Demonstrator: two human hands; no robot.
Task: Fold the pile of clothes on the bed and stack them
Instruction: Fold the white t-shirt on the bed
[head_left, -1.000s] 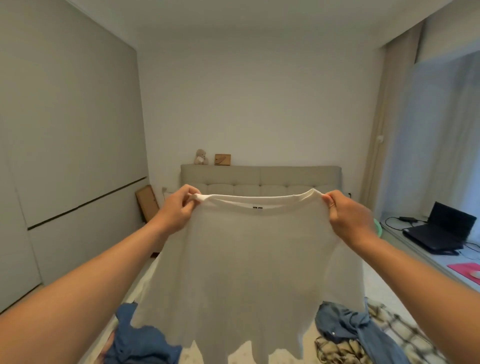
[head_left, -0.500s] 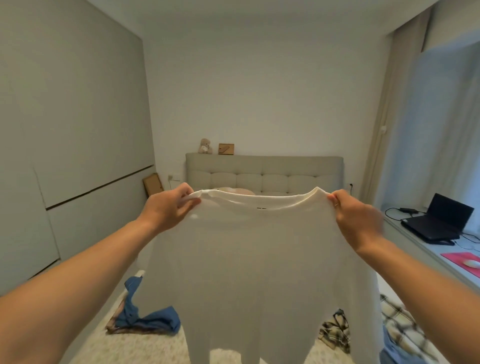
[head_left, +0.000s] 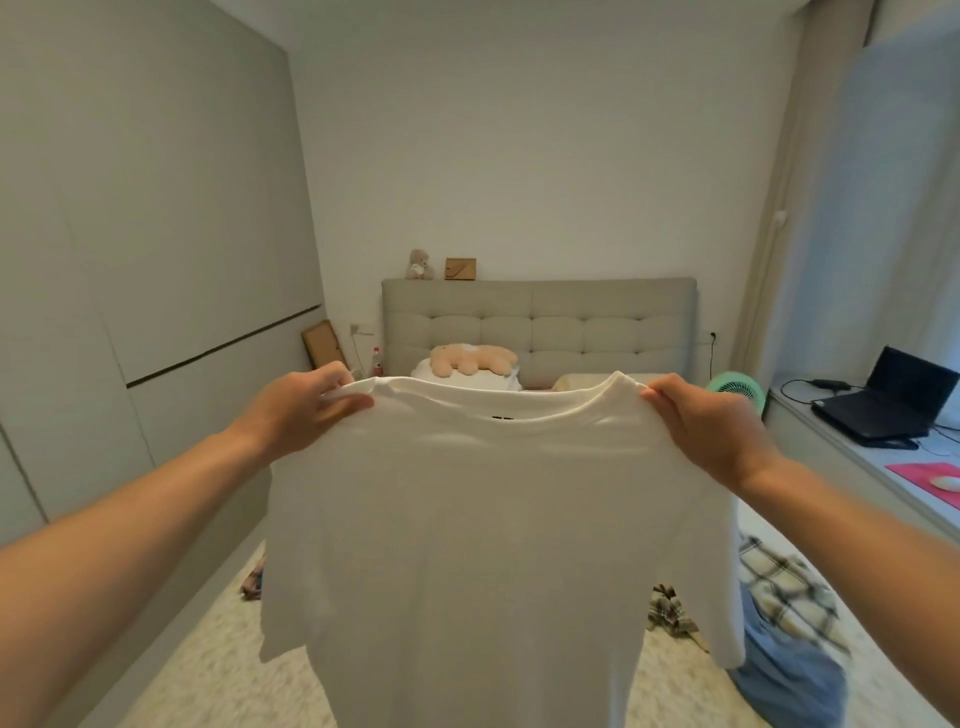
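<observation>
From the head camera: both arms are out in front and the white T-shirt hangs between them, held up in the air over the bed. The left hand is closed on the shoulder seam on its side of the collar, thumb on the near face of the cloth; the right hand is closed on the opposite shoulder, knuckles toward us. Holding it by the two shoulders lets the weight pull the body straight, so the shirt hangs flat and even, sleeves drooping below each wrist, which looks like the set-up for laying it down to fold. Below and outward of the right hand, a checked garment and a blue garment lie crumpled on the bed, not yet folded. Below the left hand, a scrap of cloth peeks out at the shirt's edge, too hidden to name. No folded stack is in sight from here, so plenty of work looks left
</observation>
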